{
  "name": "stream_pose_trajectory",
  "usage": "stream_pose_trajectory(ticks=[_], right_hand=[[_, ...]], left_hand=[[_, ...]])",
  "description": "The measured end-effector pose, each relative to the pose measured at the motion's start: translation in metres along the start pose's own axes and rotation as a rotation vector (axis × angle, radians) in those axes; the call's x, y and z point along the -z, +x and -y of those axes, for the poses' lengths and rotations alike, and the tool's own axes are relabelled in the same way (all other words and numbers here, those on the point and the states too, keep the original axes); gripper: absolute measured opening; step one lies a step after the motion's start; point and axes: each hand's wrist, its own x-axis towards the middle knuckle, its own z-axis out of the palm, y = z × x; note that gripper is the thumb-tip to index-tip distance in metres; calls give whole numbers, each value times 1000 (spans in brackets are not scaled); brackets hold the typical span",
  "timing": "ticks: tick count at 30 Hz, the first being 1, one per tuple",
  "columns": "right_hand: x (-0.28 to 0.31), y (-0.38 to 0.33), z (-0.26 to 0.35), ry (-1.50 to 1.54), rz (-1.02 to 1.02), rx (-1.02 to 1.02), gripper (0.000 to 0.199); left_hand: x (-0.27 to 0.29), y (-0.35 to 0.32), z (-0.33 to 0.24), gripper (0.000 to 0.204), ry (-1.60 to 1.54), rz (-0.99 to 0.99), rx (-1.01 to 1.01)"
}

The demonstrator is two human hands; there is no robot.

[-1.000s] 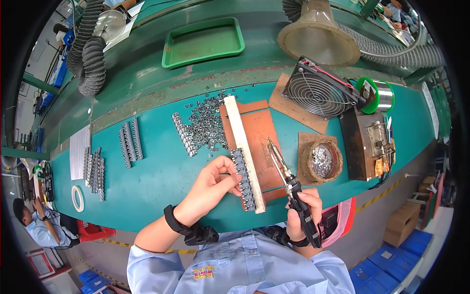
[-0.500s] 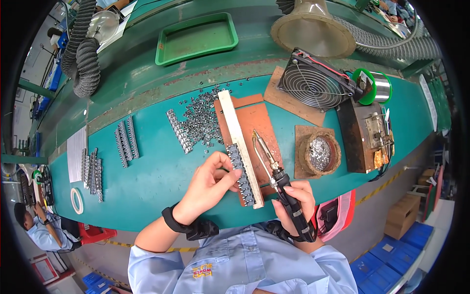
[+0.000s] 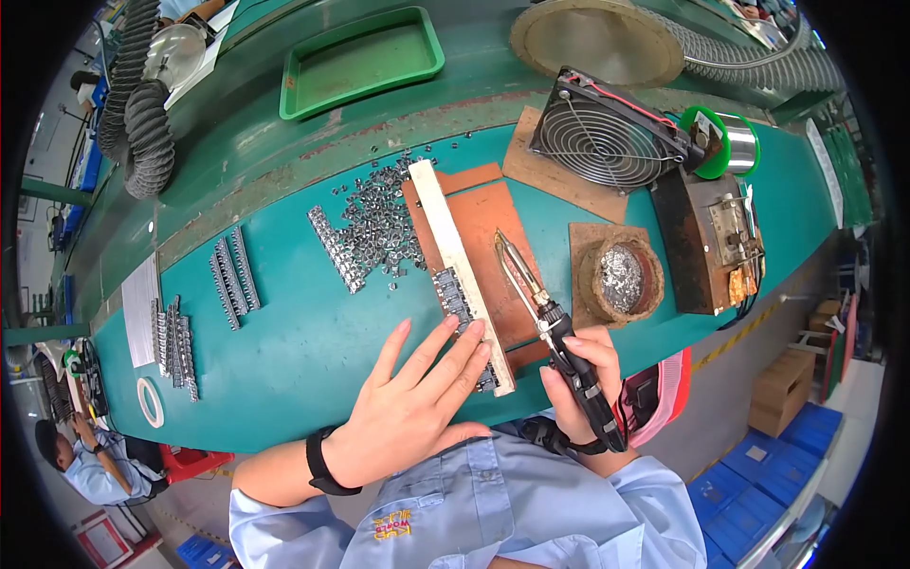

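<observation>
My left hand (image 3: 403, 417) lies spread, its fingertips on a row of small dark components (image 3: 453, 296) along a pale wooden bar (image 3: 438, 213). Part of that row is hidden beneath the fingers. The bar rests slantwise on a reddish-brown board (image 3: 488, 223). In my right hand (image 3: 586, 379) is a black-handled soldering iron (image 3: 559, 346), gripped around its handle, with a thin metal tube running beside the tip. Its tip points away from me, over the board just right of the bar.
Loose metal parts (image 3: 379, 213) are heaped left of the bar, with component strips (image 3: 232, 275) farther left. On the right are a round pot (image 3: 645, 303) of silvery bits, a fan (image 3: 607, 142), a solder wire reel (image 3: 739, 144) and a metal box (image 3: 687, 247). A green tray (image 3: 360, 66) sits behind.
My left hand has gone from a pinch at the component row to lying spread over its near part. The soldering iron has shifted slightly right and toward me. The whole view has shifted a little.
</observation>
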Motion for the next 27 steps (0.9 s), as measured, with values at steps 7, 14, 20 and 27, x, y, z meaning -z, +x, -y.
stream_pose_trajectory(ticks=[7, 14, 20, 27], right_hand=[[1, -5, -3, -23, -21, 9, 41], [1, -7, -5, -1, 13, 40, 38], [4, -9, -6, 25, 11, 43, 40], [8, -10, -5, 7, 21, 40, 39]], left_hand=[[0, -2, -4, 74, 92, 31, -4], [1, -9, -14, 75, 38, 97, -48], [17, 9, 4, 74, 21, -6, 13], [27, 31, 45, 54, -27, -154, 62]])
